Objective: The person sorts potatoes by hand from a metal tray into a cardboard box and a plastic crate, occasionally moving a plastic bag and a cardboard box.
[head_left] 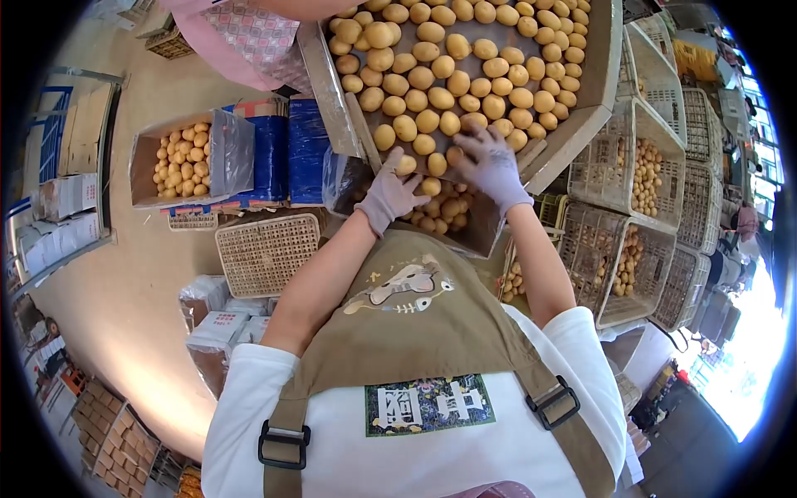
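Note:
Yellow-brown potatoes (442,98) are spread over the sorting tray (544,174), whose slanted sides narrow to an opening near me. At the left of this opening is my left hand (387,196), in a pale glove, with thumb and fingers apart. One potato (405,164) lies right at its fingertips and another (432,186) beside its thumb. On the right side, my gloved right hand (496,168) reaches over the tray's lower end, fingers spread above the potatoes there. Below the opening, a lined box (481,232) holds more potatoes, partly hidden by my hands and apron.
A plastic-lined box of potatoes (228,158) stands at left, near an upturned plastic crate (267,255). Stacked crates (603,170) with potatoes line the right. Another person's patterned apron (249,37) shows at the tray's upper left. Wrapped cartons (217,328) sit lower left.

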`<state>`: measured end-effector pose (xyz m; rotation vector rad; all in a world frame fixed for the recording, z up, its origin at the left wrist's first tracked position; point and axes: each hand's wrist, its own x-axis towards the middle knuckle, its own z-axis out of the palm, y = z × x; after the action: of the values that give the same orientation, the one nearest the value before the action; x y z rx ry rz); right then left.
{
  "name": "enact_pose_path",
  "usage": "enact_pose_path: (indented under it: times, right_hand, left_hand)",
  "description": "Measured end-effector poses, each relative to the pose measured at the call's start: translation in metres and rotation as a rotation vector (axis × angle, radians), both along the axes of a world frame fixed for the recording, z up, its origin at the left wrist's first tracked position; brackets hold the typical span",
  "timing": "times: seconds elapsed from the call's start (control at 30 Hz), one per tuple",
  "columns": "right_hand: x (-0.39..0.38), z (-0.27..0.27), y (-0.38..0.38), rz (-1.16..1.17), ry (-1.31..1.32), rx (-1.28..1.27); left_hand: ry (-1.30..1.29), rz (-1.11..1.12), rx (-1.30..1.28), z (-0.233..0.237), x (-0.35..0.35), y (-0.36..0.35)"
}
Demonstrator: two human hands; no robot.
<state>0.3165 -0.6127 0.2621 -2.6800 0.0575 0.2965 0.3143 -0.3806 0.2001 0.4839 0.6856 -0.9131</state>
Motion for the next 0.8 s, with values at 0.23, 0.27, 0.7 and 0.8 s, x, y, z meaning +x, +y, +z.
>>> enact_pose_path:
  times: [0.23,0.27,0.7,0.8]
  right_hand:
    - [-0.016,0.023,0.021,0.082,-0.102,-0.295]
    - [-0.013,0.028,0.022,0.076,0.011,-0.272]
    - [0.006,0.052,0.03,0.08,-0.401,0.028]
    - [-0.019,0.097,-0.058,-0.29,-0.508,-0.337]
  left_hand:
    - [0.087,0.068,-0.118,0.022,0.006,-0.01]
    - [0.096,0.068,-0.104,0.022,0.005,-0.01]
    - [0.084,0.051,-0.158,0.012,0.005,-0.007]
    - [0.082,0.062,-0.179,0.01,0.003,-0.006]
